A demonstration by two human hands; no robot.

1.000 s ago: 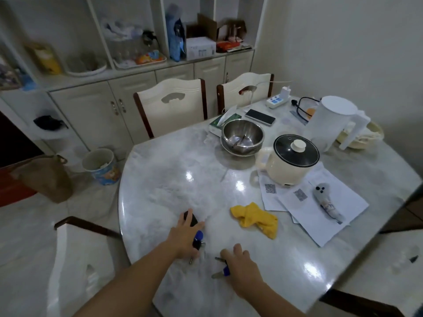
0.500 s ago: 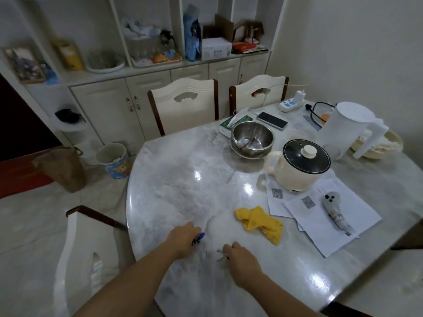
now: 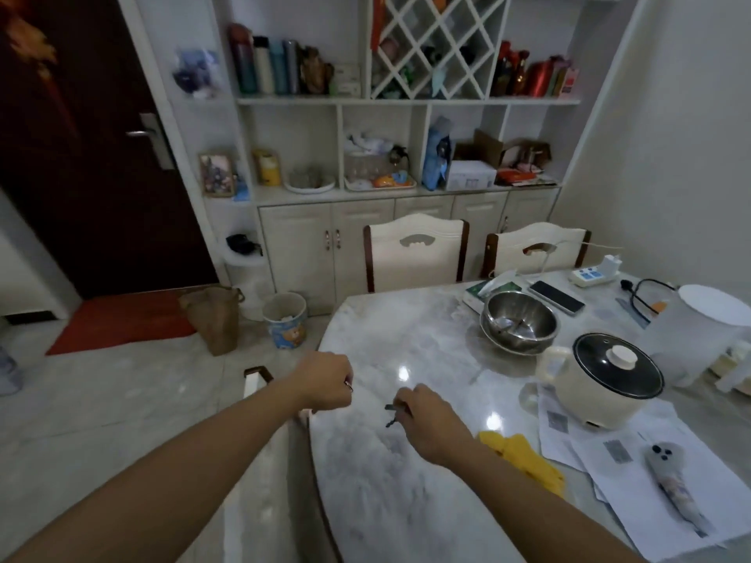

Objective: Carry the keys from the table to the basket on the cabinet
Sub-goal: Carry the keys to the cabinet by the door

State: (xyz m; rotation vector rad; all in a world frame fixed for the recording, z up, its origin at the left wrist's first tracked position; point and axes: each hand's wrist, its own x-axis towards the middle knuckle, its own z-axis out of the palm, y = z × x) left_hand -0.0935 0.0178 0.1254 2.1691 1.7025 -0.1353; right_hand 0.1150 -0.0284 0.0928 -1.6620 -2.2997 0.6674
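Note:
My left hand [image 3: 327, 381] is a closed fist over the left edge of the marble table [image 3: 386, 339]; only a small metal tip of its keys [image 3: 348, 385] pokes out. My right hand [image 3: 424, 416] hangs above the table with a second dark bunch of keys [image 3: 392, 412] pinched in its fingers and dangling to the left. Far off, on the white cabinet [image 3: 365, 193] counter, sits a shallow round basket-like dish [image 3: 309, 182]. Both hands are well short of it.
A chair back [image 3: 260, 377] stands just under my left forearm. Two chairs [image 3: 414, 253] line the table's far side. A bin [image 3: 284, 321] and a brown bag [image 3: 215, 319] sit on the floor before the cabinet. A steel bowl [image 3: 518, 321], cooker [image 3: 601, 379], yellow cloth [image 3: 524, 461] and papers [image 3: 634, 481] are on the table.
Both hands closed on the keys and lifted them off the table. The view has swung up and left, toward the cabinet and the door.

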